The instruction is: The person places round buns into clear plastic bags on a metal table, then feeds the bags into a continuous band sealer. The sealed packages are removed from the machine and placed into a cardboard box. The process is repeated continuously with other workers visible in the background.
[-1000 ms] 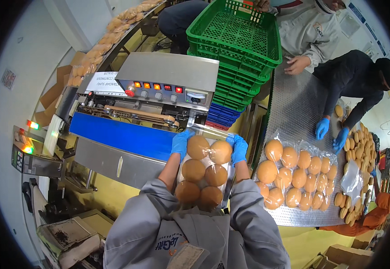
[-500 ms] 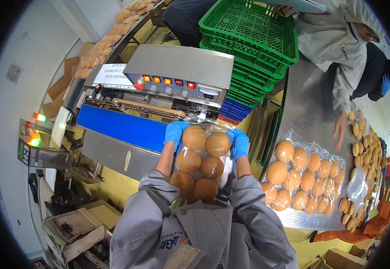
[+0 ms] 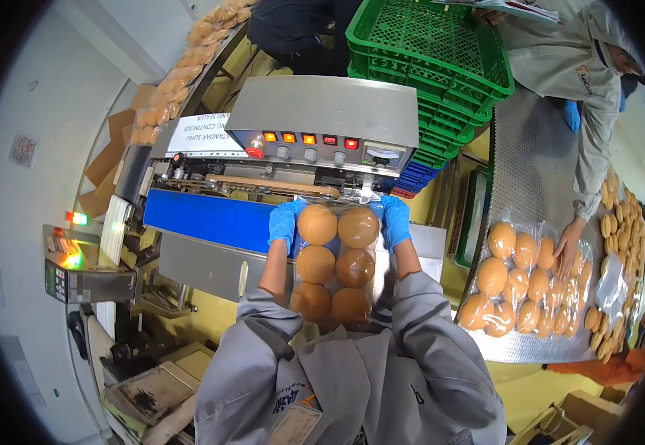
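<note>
The left hand [image 3: 285,222] and right hand [image 3: 396,222] have their gloved fingers closed on the upper corners of a clear bag of six round buns [image 3: 317,265]; some fingertips are hidden, and the bag's top edge is hard to make out. Both forearms reach forward, elbows bent. The bag is at the right end of the band sealer's [image 3: 322,111] blue conveyor belt [image 3: 211,221].
</note>
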A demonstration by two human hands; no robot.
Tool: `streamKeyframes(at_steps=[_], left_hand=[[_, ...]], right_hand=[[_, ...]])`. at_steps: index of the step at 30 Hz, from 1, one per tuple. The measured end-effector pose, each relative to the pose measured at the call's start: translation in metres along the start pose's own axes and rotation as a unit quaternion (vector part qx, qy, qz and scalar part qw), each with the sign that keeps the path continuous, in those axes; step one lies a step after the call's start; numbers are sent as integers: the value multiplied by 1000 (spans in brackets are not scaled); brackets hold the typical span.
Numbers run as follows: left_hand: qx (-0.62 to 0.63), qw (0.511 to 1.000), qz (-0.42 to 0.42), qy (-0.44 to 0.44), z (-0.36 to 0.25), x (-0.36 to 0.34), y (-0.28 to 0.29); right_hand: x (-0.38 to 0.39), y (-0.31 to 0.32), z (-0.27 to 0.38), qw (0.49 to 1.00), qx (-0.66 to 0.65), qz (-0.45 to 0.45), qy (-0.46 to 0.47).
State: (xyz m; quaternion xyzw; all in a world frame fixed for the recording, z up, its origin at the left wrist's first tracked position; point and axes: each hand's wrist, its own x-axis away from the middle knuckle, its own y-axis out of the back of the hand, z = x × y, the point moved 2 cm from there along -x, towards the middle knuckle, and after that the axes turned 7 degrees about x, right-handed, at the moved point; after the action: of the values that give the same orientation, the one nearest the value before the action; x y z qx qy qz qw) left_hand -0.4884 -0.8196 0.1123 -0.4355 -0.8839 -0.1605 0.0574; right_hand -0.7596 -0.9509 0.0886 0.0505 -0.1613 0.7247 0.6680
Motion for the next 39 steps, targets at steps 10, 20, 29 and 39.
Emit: streamKeyframes(at_steps=[10, 20, 29, 39], left_hand=[[-134, 985, 107, -36, -28, 74, 99], [168, 958, 169, 161, 17, 117, 171], [257, 941, 105, 191, 37, 107, 230], [201, 962, 79, 168, 60, 73, 307]], right_hand=[[167, -39, 19, 946, 303, -116, -15], [251, -133, -34, 976, 39, 98, -191], [256, -197, -55, 963, -36, 164, -209], [261, -271, -81, 966, -29, 158, -202]])
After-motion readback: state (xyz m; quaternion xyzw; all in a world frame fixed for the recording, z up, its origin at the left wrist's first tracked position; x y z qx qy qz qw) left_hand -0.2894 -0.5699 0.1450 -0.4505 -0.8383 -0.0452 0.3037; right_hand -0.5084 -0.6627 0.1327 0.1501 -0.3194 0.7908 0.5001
